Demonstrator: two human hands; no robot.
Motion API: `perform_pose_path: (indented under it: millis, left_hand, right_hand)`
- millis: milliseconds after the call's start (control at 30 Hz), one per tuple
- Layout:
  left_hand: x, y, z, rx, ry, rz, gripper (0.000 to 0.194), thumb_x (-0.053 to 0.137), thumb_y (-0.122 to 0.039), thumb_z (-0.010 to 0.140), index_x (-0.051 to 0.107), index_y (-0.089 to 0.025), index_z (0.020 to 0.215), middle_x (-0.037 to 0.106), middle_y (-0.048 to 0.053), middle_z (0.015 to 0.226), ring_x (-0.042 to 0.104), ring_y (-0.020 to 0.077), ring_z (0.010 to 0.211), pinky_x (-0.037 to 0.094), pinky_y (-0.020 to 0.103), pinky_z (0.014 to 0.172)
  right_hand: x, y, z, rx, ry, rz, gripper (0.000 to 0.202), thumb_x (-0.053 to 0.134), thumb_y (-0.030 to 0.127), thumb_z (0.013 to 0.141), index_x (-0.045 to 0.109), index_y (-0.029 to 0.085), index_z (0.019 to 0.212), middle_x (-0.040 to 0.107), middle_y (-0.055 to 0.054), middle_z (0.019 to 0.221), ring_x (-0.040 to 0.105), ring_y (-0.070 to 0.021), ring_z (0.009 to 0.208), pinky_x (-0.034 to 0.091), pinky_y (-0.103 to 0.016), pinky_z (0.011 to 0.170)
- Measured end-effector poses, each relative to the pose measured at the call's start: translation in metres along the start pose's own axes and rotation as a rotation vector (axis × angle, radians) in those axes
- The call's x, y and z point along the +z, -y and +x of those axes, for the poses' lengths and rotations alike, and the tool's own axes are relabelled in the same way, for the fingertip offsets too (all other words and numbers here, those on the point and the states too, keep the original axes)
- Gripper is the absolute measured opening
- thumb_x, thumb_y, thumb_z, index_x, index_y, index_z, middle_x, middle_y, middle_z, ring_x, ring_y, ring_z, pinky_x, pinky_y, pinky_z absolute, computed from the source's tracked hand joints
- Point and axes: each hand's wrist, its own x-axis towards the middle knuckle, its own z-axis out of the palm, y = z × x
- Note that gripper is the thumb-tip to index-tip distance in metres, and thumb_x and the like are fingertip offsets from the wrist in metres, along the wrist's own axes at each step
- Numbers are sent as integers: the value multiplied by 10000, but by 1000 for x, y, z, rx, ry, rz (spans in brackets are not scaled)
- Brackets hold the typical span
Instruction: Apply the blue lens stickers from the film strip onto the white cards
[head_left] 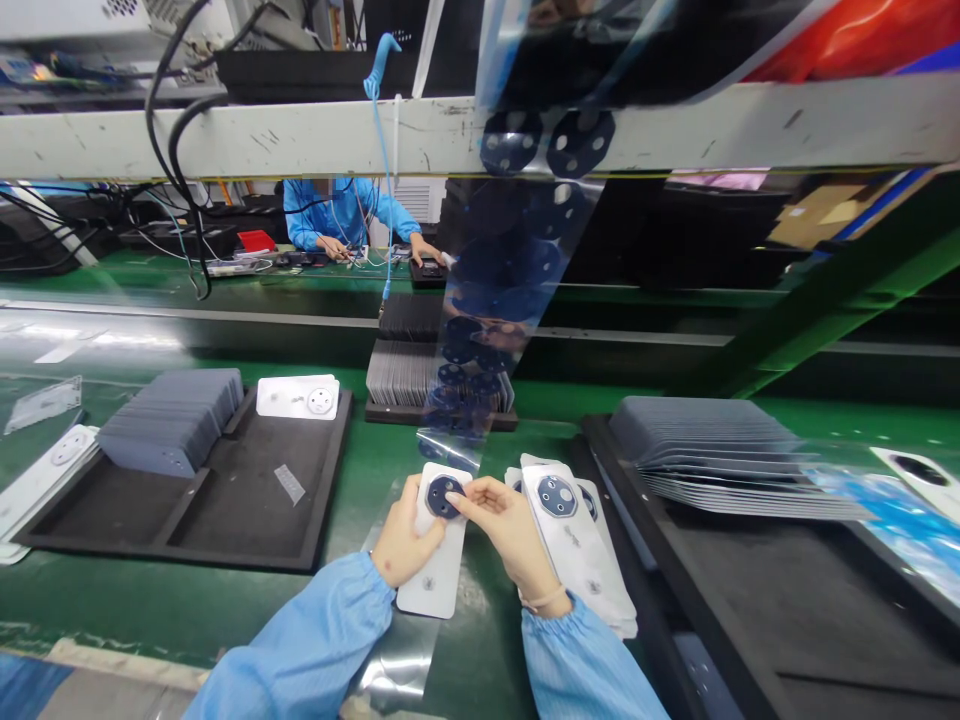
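Note:
My left hand (pixel 406 535) grips a white phone back cover (pixel 439 585) by its left side, with the thumb across its front. A dark round camera sticker (pixel 442 497) with holes sits near the cover's top end. My right hand (pixel 506 520) has its fingers bent together, and the thumb presses on the sticker's right side; what lies under the fingertips is hidden. Close to my right hand is a pile of white covers (pixel 581 550) with dark round camera stickers. A clear film strip (pixel 491 310) bearing dark round stickers hangs behind the cover.
Left, a black tray (pixel 255 510) carries grey sheets (pixel 176 420) and a white cover (pixel 298 398). Another black tray (pixel 810 610) with grey sheets (pixel 712 450) is at right. A rack of sheets (pixel 401 378) stands ahead under a beam (pixel 300 140). A co-worker (pixel 337 215) sits opposite.

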Motion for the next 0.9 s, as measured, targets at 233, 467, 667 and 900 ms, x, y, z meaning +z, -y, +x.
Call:
perform_pose_path:
  millis: [233,467,667,900]
  left_hand:
    - [-1,-1,0,-9,17,33,373,536,-185,743,470,-194,1110,662,24,919,627,208,840,478,322,743]
    - [-2,-1,0,-23,31,49,356,536,-195,742,475,-185,1093,654,41,942,621,217,859,478,328,746]
    - [-4,-2,0,-16,35,22,376,548,-187,738,473,-189,1107,648,36,951,617,213,875,482,329,760]
    - [-4,0,1,-24,49,13,396,555,-194,741,463,-184,1126,643,37,959,610,213,891,480,335,771]
  right_hand:
    - [0,0,-1,13,-14,-4,411,879,508,538,663,186,676,638,-7,664,575,-163,645,483,-291,647]
    - [0,1,-1,8,-16,-21,410,878,509,538,661,188,671,638,-9,664,578,-168,645,485,-296,647]
    - [0,-1,-1,-2,-3,-33,392,871,499,560,661,187,672,644,-16,678,582,-174,656,493,-304,652]
    - [-2,-2,0,11,-3,-17,397,881,494,541,663,187,666,636,-14,670,572,-170,651,492,-302,644]
